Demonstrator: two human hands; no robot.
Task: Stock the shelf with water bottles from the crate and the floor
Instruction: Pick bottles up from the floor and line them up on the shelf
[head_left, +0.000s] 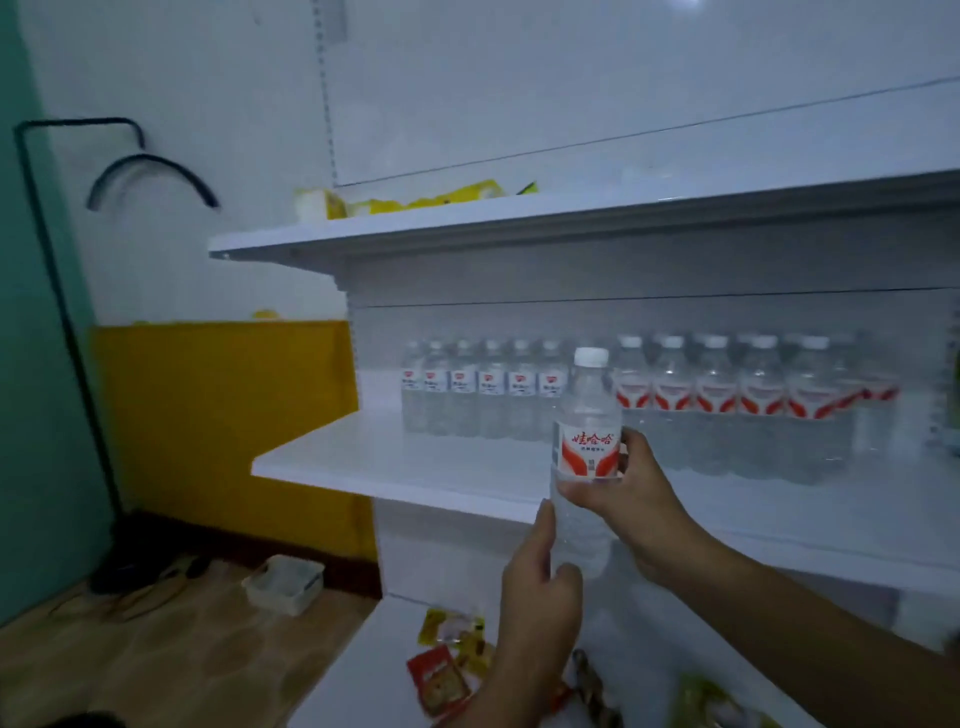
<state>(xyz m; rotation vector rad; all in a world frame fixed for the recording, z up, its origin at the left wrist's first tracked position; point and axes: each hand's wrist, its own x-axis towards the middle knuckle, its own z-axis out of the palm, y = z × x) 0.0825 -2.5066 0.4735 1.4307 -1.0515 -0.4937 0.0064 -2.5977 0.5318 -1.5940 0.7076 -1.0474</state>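
Clear plastic, the water bottle (587, 457) stands upright in my grip, left hand (540, 587) curled round its base, right hand (631, 499) clamped at its label, the stocked shelf (395, 467) just beyond.

The rightmost clear plastic water bottles with red-and-white labels (878, 405) are blurred. Small yellow and red snack packets (452, 660) on the lower white shelf (363, 670) are illegible (bottom edge crops this shelf).

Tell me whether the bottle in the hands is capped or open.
Capped: the bottle carries a white cap on its neck, held upright by both hands.
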